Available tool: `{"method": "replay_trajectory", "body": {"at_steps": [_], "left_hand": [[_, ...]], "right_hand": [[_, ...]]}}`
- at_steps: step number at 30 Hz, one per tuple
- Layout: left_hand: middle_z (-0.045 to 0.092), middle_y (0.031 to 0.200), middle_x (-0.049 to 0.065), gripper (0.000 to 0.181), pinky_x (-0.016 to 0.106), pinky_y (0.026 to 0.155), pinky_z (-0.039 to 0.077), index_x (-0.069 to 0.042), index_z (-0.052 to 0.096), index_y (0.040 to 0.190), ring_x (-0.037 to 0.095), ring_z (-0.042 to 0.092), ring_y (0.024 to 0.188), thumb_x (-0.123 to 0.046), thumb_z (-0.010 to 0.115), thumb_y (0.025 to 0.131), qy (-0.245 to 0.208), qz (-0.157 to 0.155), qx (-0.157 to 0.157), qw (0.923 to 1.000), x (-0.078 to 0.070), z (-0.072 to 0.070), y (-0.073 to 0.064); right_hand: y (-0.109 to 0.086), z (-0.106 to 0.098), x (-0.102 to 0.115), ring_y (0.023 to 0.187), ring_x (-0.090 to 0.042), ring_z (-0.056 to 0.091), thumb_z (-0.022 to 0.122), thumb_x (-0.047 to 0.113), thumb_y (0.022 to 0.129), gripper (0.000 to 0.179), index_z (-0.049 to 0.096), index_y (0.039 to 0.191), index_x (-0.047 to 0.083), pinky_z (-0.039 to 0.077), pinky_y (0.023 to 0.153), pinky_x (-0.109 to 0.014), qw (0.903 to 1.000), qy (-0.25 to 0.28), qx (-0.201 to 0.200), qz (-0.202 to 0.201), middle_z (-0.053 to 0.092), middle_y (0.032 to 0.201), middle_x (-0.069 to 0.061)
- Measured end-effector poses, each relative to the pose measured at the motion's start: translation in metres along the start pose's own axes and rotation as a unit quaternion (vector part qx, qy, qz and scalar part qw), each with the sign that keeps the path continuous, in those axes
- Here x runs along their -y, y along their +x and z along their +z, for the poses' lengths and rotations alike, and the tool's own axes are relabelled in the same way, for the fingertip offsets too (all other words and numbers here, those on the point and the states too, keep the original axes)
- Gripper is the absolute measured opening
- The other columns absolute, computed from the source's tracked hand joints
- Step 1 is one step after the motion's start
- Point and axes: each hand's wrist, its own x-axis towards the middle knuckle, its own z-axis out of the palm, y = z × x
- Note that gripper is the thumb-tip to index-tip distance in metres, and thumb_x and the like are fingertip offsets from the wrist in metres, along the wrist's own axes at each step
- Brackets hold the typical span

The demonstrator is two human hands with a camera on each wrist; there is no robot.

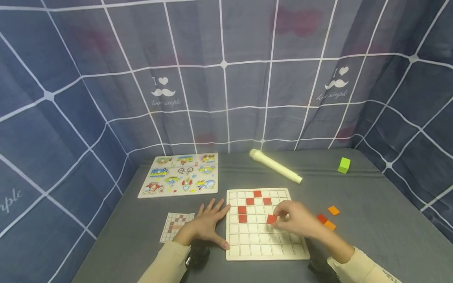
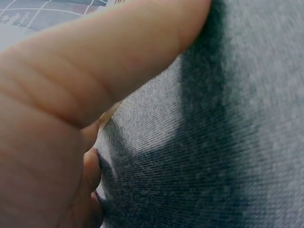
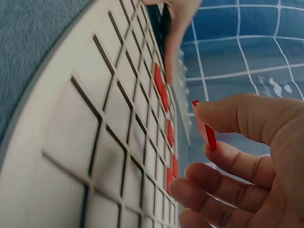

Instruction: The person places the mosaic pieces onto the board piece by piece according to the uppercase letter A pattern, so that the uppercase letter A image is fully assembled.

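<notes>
A pale wooden grid board (image 1: 249, 238) lies on the grey cloth, with several red square tiles (image 1: 242, 218) set in its cells. Over the right part of the board, my right hand (image 1: 299, 220) pinches a red square tile (image 1: 271, 219). The right wrist view shows that tile (image 3: 211, 137) tilted between thumb and forefinger, raised off the grid. My left hand (image 1: 208, 225) rests with fingers spread, its forefinger and thumb tips at the board's left edge. Close up in the left wrist view is the left thumb (image 2: 118, 52) above the cloth.
Left of the left hand lies a pattern card (image 1: 170, 228) with a small grid. Behind are a vehicle puzzle board (image 1: 180, 184) and a pale yellow stick (image 1: 277, 167). Loose orange (image 1: 334, 210) and red tiles (image 1: 322, 218) lie at the right, a green block (image 1: 344, 165) farther back.
</notes>
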Motion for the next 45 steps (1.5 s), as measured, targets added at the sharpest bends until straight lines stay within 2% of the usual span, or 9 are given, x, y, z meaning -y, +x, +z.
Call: {"method": "replay_trajectory", "body": {"at_steps": [6,12,20,29,45], "left_hand": [[0.009,0.167,0.016,0.123,0.069,0.119,-0.001,-0.018,0.021,0.158,0.045,0.0,0.153,-0.055,0.088,0.062,-0.002,-0.001,0.002,1.0,-0.001,-0.001,0.0],[0.009,0.167,0.015,0.123,0.069,0.119,-0.001,-0.019,0.02,0.158,0.044,0.0,0.153,-0.056,0.088,0.062,0.001,-0.004,0.001,1.0,0.0,-0.001,0.0],[0.011,0.167,0.015,0.123,0.068,0.12,0.001,-0.019,0.022,0.158,0.044,0.002,0.153,-0.056,0.088,0.061,0.003,-0.007,-0.004,1.0,0.0,0.001,0.0],[0.012,0.167,0.014,0.123,0.068,0.12,0.001,-0.019,0.023,0.158,0.043,0.002,0.154,-0.057,0.088,0.061,0.004,-0.009,-0.005,0.9999,0.001,0.001,0.001],[0.011,0.166,0.015,0.123,0.068,0.12,0.0,-0.019,0.022,0.158,0.043,0.001,0.153,-0.056,0.088,0.061,0.002,-0.003,-0.006,1.0,0.001,0.001,0.001]], "right_hand": [[0.012,0.02,0.006,0.078,-0.003,0.059,0.08,0.026,0.077,0.02,0.065,0.084,0.017,0.05,0.068,-0.02,0.999,0.027,0.032,-0.016,0.064,0.084,0.009],[0.021,0.038,0.018,0.074,0.0,0.051,0.08,0.026,0.077,0.017,0.066,0.083,0.018,0.047,0.066,-0.018,0.9977,0.028,0.056,-0.025,0.061,0.08,0.013],[0.029,0.051,0.026,0.078,-0.002,0.055,0.078,0.022,0.079,0.015,0.072,0.089,0.012,0.049,0.069,-0.019,0.998,0.014,0.036,-0.05,0.068,0.086,0.007],[0.031,0.063,0.029,0.074,0.0,0.052,0.079,0.025,0.077,0.018,0.072,0.091,0.015,0.043,0.064,-0.019,0.9992,0.001,0.022,-0.032,0.066,0.082,0.008],[0.03,0.065,0.031,0.07,0.001,0.049,0.079,0.031,0.079,0.022,0.072,0.093,0.016,0.041,0.06,-0.018,0.9992,0.001,0.019,-0.035,0.065,0.08,0.008]]}}
